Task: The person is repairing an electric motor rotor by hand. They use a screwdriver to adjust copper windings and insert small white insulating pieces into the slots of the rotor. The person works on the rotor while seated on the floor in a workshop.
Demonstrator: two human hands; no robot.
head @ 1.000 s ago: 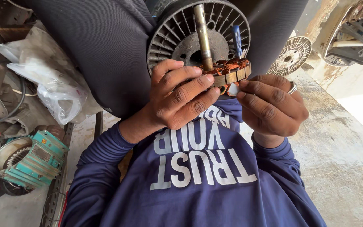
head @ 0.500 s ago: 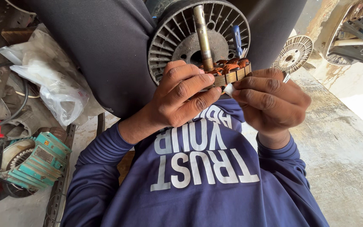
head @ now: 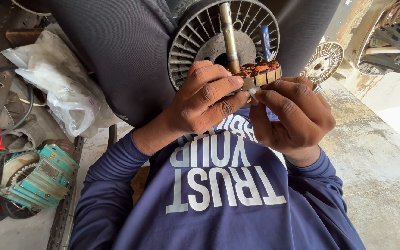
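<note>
The stator (head: 260, 74), a small wound core with copper coils, is held in front of the chest, over the lap, threaded on a steel shaft (head: 228, 37) that rises from a ribbed rotor (head: 200, 37); the left hand (head: 204, 99) is closed around its near edge, fingers curled over the laminations; the right hand (head: 292, 113) is pinched shut on a small white strip (head: 253, 94) at the core's lower rim, though what the strip is cannot be told. The grip is judged light, so the core could be tilted on the shaft and the fine copper wire nicked or snapped if the strip is pulled hard; the strip itself could be torn or dropped into the lap; a blue-handled tool (head: 265, 41), resting among the ribs, could be knocked loose by a jolt.
</note>
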